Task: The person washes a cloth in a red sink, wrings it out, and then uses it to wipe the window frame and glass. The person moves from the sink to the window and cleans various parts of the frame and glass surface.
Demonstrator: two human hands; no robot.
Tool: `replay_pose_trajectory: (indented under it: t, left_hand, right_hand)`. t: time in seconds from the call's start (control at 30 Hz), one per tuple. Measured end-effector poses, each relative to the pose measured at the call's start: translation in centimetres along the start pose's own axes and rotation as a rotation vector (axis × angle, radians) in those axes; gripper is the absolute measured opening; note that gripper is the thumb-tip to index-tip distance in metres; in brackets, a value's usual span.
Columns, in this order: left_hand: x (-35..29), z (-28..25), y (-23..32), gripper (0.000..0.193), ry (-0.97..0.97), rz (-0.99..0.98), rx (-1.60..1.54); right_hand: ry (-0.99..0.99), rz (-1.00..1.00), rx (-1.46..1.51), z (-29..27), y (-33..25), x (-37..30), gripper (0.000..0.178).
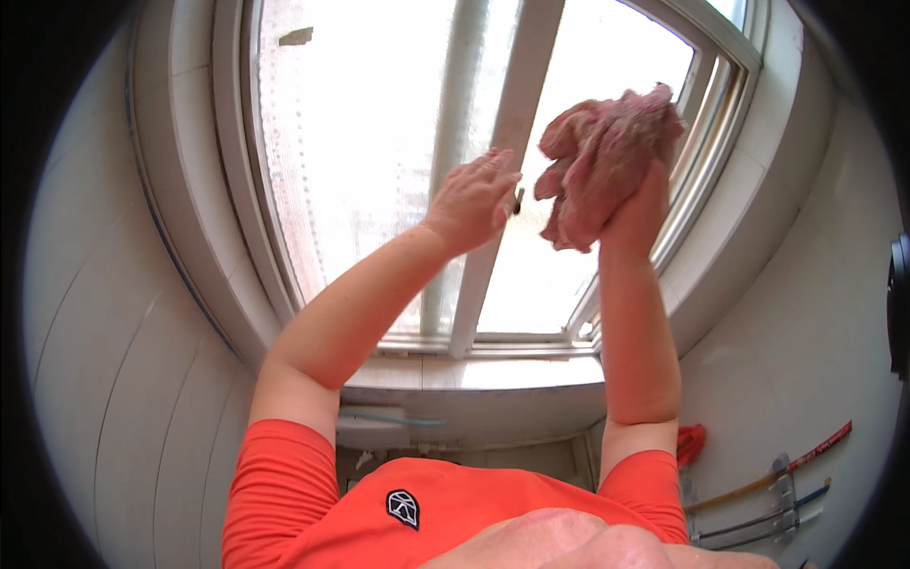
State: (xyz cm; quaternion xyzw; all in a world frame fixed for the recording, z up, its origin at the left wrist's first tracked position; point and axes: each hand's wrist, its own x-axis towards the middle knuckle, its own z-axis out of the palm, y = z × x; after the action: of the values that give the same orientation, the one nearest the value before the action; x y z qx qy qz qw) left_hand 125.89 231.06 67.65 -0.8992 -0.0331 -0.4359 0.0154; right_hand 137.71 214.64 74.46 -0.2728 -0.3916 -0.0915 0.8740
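The open, empty left hand (469,202) is before the white window frame (529,100). The right hand (646,197), fingers hidden, seems closed on a bunched pinkish-brown cloth (607,156) near the bright glass pane (616,47)'s right edge, apparently wiping; the next stroke needs flat pressure.

2 arms (365,300) reach up, left hand (471,202) outstretched.
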Motion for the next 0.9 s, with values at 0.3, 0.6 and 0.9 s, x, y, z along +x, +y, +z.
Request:
replay_pose_trajectory:
  t: [0.3,0.6,0.9]
  left_hand:
    - [8.0,5.6,-6.9,0.064,-0.004,0.252,0.253]
    - [8.1,7.6,-8.0,0.081,-0.030,0.218,0.370]
    - [8.3,7.4,-6.9,0.080,-0.090,0.152,0.245]
  right_hand:
    - [-0.099,-0.666,-0.588,11.3,5.7,13.7,0.046]
    - [-0.104,-1.305,-1.212,18.3,12.3,20.7,0.059]
    - [-0.407,-1.493,-1.094,30.2,10.4,22.3,0.020]
